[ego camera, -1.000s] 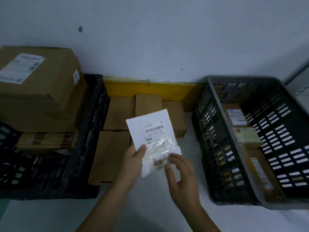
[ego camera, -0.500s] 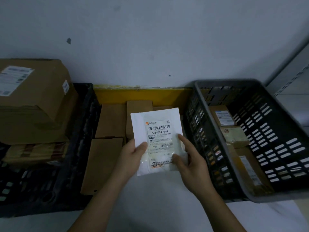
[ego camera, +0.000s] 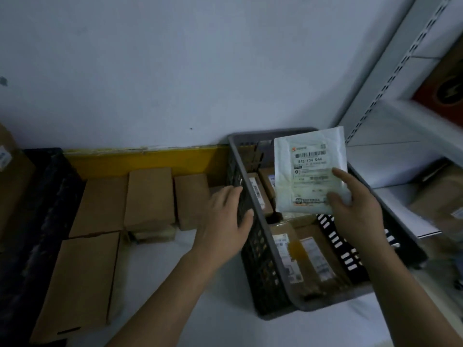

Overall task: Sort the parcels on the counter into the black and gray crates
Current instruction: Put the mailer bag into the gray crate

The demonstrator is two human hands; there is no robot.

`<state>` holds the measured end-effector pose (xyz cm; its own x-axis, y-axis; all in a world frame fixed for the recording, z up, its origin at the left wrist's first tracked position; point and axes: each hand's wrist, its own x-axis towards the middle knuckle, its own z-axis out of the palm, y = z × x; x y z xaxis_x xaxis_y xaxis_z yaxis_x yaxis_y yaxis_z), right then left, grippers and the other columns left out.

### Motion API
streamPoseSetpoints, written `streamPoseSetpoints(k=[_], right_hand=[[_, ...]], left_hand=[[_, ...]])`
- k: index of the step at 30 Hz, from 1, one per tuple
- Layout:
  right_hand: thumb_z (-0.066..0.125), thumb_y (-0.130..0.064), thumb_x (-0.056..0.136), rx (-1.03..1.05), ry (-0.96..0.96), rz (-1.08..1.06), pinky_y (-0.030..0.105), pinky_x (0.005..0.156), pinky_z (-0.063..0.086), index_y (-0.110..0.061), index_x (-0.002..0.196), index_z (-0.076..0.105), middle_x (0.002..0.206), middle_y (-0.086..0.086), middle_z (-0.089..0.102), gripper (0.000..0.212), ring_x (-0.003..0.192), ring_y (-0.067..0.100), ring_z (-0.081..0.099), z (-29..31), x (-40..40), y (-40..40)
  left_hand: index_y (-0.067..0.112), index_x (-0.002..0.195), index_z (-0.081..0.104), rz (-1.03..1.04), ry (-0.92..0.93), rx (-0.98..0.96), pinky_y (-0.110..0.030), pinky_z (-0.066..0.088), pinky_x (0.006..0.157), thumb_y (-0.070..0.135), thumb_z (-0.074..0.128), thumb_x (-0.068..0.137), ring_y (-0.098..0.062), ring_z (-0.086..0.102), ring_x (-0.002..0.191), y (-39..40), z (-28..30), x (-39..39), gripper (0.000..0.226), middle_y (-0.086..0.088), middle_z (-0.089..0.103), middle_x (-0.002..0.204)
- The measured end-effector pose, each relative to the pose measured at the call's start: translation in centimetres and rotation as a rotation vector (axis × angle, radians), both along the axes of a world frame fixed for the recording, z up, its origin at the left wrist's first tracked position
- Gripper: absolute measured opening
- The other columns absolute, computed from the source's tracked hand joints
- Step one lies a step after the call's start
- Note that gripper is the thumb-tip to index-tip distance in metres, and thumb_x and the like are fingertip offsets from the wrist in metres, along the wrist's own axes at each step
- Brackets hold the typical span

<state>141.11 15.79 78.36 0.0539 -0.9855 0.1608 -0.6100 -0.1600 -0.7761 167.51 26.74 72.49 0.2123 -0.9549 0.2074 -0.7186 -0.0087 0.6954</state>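
My right hand (ego camera: pixel 350 211) pinches white mailer (ego camera: pixel 309 171) above gray crate (ego camera: pixel 273 249) at surface's right edge; left hand (ego camera: pixel 225 221) released, fingers on crate wall. Risk: slick mailer slips early, lands outside crate.

Plain brown cardboard boxes (ego camera: pixel 147 199) lie on the white table (ego camera: pixel 200 309) between the black plastic crate (ego camera: pixel 37 196) at left and the gray slotted plastic crate (ego camera: pixel 283 284) at right, which holds labelled parcels (ego camera: pixel 308 259).
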Motion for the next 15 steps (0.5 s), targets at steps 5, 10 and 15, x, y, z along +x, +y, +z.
streamPoseSetpoints(k=[5, 10, 15], right_hand=[[0.062, -0.017, 0.108, 0.105, 0.062, 0.111, 0.017, 0.065, 0.053, -0.038, 0.158, 0.048, 0.148, 0.003, 0.058, 0.056, 0.108, 0.015, 0.068, -3.6, -0.8, -7.9], [0.058, -0.015, 0.109, 0.142, 0.163, 0.264, 0.03, 0.084, 0.056, -0.027, 0.163, 0.043, 0.152, 0.01, 0.054, 0.058, 0.122, 0.026, 0.061, -8.4, 1.3, -14.1], [0.059, -0.012, 0.107, 0.234, 0.15, 0.41, 0.046, 0.104, 0.058, -0.022, 0.164, 0.041, 0.154, 0.011, 0.051, 0.061, 0.133, 0.033, 0.058, -13.2, 5.0, -16.5]], left_hand=[[0.026, 0.169, 0.021, 0.107, -0.298, 0.139, -0.052, 0.012, 0.133, 0.071, 0.029, 0.103, -0.029, 0.006, 0.164, -3.9, -1.2, -4.3, 0.08, -0.007, 0.015, 0.178], [0.024, 0.171, 0.002, 0.215, -0.413, 0.309, -0.054, -0.003, 0.133, 0.078, 0.027, 0.101, -0.029, -0.016, 0.164, -6.6, -2.3, -7.2, 0.092, -0.007, -0.007, 0.18], [0.019, 0.171, -0.005, 0.294, -0.461, 0.413, -0.054, -0.005, 0.133, 0.077, 0.024, 0.1, -0.028, -0.022, 0.163, -6.8, -2.7, -8.0, 0.097, -0.007, -0.016, 0.179]])
